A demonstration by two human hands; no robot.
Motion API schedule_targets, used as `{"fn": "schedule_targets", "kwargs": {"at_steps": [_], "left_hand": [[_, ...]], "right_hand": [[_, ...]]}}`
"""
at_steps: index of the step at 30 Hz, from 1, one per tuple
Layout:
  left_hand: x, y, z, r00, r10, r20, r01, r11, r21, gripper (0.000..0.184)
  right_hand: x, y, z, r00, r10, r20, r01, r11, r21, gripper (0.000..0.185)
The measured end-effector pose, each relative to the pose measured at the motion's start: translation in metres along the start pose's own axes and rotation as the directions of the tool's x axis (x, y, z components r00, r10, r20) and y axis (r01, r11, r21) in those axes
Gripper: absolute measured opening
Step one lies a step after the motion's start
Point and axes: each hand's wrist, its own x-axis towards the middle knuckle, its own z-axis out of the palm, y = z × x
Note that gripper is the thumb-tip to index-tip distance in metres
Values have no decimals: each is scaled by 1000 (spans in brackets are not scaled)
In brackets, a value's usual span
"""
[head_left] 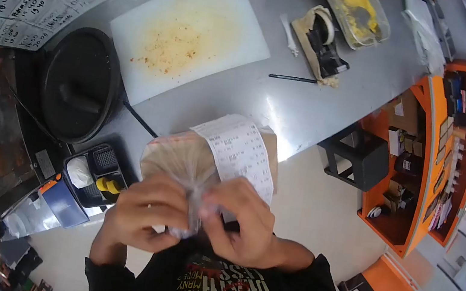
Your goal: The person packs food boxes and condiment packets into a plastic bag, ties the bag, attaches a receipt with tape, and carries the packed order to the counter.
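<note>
Both our left hand [152, 212] and right hand [243, 217] pinch a gathered clear plastic bag [178, 161] at the near edge of the counter [287, 108], a white rectangular board [223, 16] beyond.

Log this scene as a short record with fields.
Left hand: gripping the gathered neck of the clear plastic bag
Right hand: gripping the same neck
Bag contents: something brown; exact item unclear
Against bag: printed slip
Beyond bag: white board, stained yellow-brown
Right of board: tape dispenser, black stick-like item
Left of board: round black lid
</note>
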Motion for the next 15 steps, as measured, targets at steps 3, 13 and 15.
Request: {"fn": "schedule_targets", "kwargs": {"at_steps": [3,13,15], "left_hand": [[-3,-10,-3,1000,-3,-2,3,1000,-26,21],[16,-18,-12,999,0,47,13,960,-280,25],[14,-18,-11,997,-18,75,37,964,-263,22]], "right_hand": [[8,4,-4,995,-14,97,4,995,103,31],[40,17,-34,895,195,400,-326,900,290,22],[41,20,-34,868,226,441,-387,866,318,22]]}}
